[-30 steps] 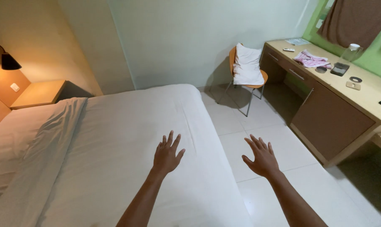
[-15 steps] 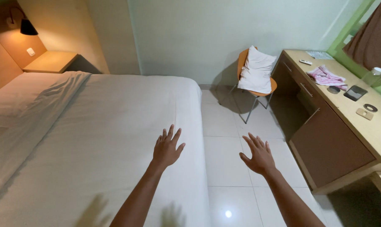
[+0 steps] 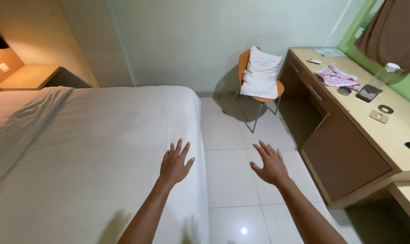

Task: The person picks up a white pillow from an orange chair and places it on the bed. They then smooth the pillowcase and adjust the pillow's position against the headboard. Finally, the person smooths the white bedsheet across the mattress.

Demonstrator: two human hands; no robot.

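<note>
The bed (image 3: 78,149) wears a smooth white sheet, flat and pulled tight to its near corner. A rumpled, folded-back blanket (image 3: 19,122) lies along the bed's far left side. 2 open hands hover empty: left hand (image 3: 175,163) above the bed's edge, right hand (image 3: 270,163) just off it.

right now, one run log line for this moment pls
left hand: open, empty, over bed edge | right hand: open, empty, over tiled floor | pillow on orange chair
</note>
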